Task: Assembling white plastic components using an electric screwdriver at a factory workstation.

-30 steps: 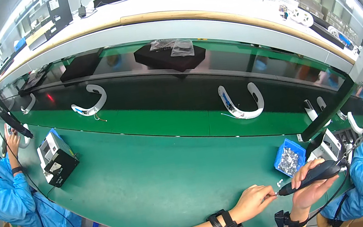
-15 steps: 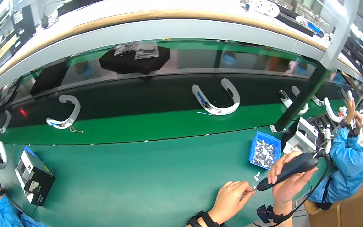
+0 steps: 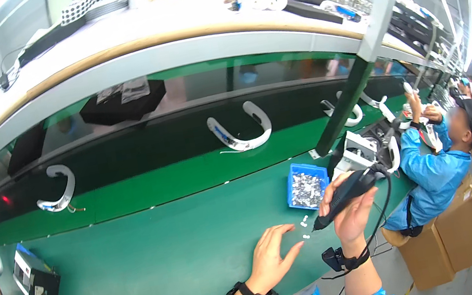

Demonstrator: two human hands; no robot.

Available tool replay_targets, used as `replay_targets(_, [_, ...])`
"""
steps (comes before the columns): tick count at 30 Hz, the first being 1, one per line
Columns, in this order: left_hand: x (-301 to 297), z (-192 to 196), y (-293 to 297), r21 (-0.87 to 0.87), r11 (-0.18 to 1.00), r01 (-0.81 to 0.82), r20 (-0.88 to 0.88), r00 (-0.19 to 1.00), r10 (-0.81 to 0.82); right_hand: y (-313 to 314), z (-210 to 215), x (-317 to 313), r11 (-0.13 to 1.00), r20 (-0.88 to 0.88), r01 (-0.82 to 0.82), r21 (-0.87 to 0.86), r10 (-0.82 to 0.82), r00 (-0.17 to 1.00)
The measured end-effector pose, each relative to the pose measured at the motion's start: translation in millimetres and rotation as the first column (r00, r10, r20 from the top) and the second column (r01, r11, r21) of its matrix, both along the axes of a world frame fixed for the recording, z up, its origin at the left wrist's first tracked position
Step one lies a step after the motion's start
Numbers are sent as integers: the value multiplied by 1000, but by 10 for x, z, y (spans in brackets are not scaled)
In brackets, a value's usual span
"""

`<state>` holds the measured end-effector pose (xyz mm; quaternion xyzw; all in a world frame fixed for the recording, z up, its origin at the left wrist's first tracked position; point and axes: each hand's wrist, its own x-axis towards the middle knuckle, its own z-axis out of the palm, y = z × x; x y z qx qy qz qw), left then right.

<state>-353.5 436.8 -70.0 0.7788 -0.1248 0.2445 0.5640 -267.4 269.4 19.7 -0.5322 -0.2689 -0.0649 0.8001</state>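
My right hand [image 3: 355, 219] is wrapped round a black electric screwdriver [image 3: 346, 196], whose tip points down and left above the table. A cable runs from the tool's rear end. To the left of that tip, my left hand [image 3: 270, 260] is held over the green table with thumb and fingers spread and nothing between them. Between the fingers and the tip lies a small white piece [image 3: 306, 237]. Another small white part [image 3: 304, 221] is just beyond it. A blue bin [image 3: 290, 193] full of small silvery and white parts stands past the screwdriver.
Along the far green and black strip lie curved white U-shaped housings [image 3: 254, 143]. A white and black box-shaped device [image 3: 43, 289] stands at left, another [image 3: 352, 152] beside the grey post [image 3: 345, 104]. A co-worker [image 3: 440, 159] sits at right by cardboard boxes [image 3: 464, 221]; another person's arm shows at left.
My left hand has let go at the screwdriver's tip, opened and drawn left. One more small white piece now lies on the table there. The whole view has shifted toward the right.
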Motion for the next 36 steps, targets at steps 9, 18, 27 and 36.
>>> replay_targets(9, [47, -177, -56, -97, 995, -8, -129, 992, -4, -321, 67, 184, 978, 18, 189, -91, -188, 982])
replay_targets(18, [143, -248, -41, -244, 969, -44, -237, 971, -15, -642, -22, 243, 940, 23, 250, -233, -252, 968])
replay_targets(27, [119, -231, -27, -257, 964, -59, -278, 960, -15, -880, -278, 376, 557, 433, 607, -567, -425, 795])
replay_targets(36, [140, -279, -22, -295, 953, -64, -274, 961, -20, -689, -297, 638, -51, 724, 727, -684, 67, 686])
